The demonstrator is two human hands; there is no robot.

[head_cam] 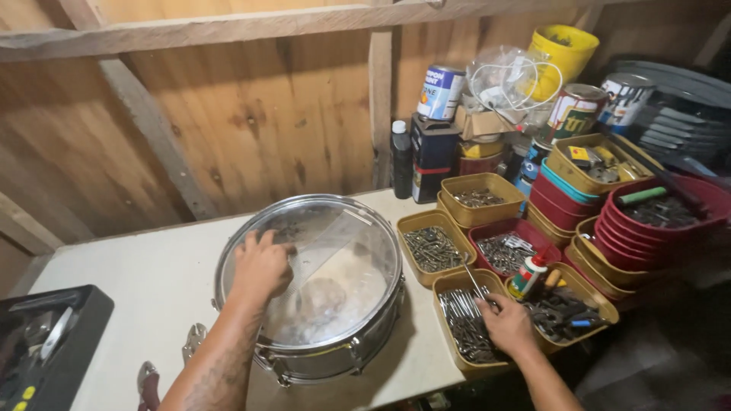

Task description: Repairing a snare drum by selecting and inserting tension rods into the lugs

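A chrome snare drum (346,358) with a worn clear head lies flat on the pale table (145,281). My left hand (261,266) rests on the drum's head near its left rim, fingers curled down, gripping nothing. My right hand (505,323) reaches into a yellow tray (451,283) full of long metal rods and screws, fingers pinched on a thin metal rod (474,280) that sticks up out of the pile.
Yellow and red trays (478,199) of screws and small hardware crowd the table's right side. Paint cans (439,91), a dark bottle (400,160) and a yellow bucket (563,53) stand against the wooden wall. A black toolbox (46,342) and pliers (148,380) lie at the front left.
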